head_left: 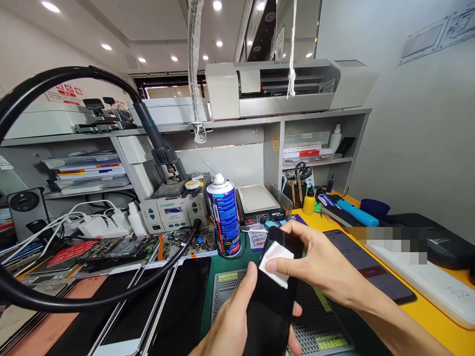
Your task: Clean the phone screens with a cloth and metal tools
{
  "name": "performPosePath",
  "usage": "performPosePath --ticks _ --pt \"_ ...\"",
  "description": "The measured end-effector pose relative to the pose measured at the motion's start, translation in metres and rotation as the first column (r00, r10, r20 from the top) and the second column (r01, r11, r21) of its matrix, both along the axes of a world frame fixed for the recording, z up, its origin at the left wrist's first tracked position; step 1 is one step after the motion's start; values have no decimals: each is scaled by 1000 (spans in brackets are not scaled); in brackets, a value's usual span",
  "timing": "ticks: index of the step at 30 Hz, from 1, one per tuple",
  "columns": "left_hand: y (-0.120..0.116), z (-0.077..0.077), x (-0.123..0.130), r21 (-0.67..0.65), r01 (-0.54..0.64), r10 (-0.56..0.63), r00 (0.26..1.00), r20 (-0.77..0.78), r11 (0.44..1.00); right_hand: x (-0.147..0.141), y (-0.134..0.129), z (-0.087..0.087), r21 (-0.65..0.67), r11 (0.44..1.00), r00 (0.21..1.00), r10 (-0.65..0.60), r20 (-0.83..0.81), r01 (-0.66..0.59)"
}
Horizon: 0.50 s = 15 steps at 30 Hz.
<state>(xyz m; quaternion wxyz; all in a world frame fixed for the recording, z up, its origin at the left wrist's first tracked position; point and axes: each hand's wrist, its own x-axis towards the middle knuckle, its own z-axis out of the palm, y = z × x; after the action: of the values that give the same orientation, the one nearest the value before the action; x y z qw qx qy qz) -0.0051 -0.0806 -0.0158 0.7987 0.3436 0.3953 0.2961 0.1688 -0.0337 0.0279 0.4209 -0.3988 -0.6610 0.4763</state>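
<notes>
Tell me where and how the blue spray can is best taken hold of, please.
Grip the blue spray can around its middle, probably best from the person's side: it stands upright, its body is a straight cylinder, and the grey control box and flat-topped unit stand beyond it, to left and right.

Yellow benchtop: out on the right, and it's busy, with a white slab lying lengthwise, a bulky black case beyond it, and a small yellow bottle standing upright farther back.
Green mat: centre stage, a grey perforated pad lying flat on it, and a blue spray can upright near its far side.
Top shelf: a long white machine stretches along it, a pale box to its left.
Right cubby shelf: stacked cases, then a white bottle.
Left cubby shelf: clear plastic boxes, piled up.
</notes>
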Motion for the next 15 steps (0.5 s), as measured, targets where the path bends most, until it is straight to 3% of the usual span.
performPosePath --ticks 7,15 --pt "3 2 -6 84 154 -162 981 104 985 13 5 5 25 997 997 72 30 -73" --pt "4 0 -3 56 118 -123 987 107 991 14 0 6 -47 989 990 136 -25 -137"
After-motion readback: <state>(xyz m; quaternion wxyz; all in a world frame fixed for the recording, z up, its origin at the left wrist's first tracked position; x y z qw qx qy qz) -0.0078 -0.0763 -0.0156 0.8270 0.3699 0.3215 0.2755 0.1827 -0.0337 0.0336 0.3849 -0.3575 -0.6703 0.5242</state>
